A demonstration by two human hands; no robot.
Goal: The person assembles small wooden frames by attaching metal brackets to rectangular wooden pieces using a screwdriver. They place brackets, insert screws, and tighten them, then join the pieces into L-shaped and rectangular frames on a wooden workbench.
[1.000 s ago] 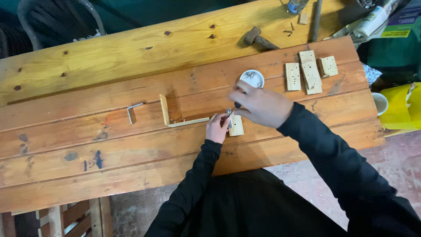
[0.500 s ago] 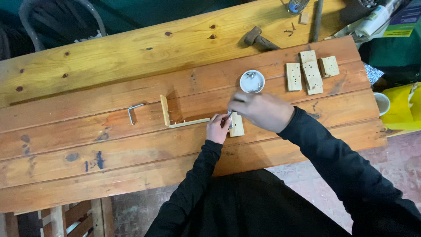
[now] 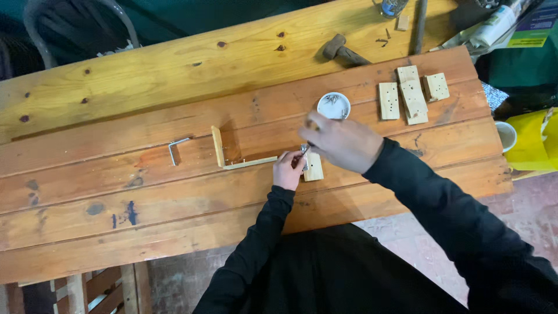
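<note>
Both hands meet over a small wooden block (image 3: 314,167) near the counter's (image 3: 116,221) near edge: left hand (image 3: 289,170) pinches something small and metallic, right hand (image 3: 343,142) curls closed above it. A white dish (image 3: 333,105) sits just behind; a yellow package (image 3: 532,139) lies past the right edge.

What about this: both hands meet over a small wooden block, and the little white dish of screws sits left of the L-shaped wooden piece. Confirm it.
Not quite. In the head view the white dish sits to the right of the L-shaped wooden piece, just beyond the hands, not left of it. The rest holds: the left hand and right hand meet over the small wooden block.
</note>
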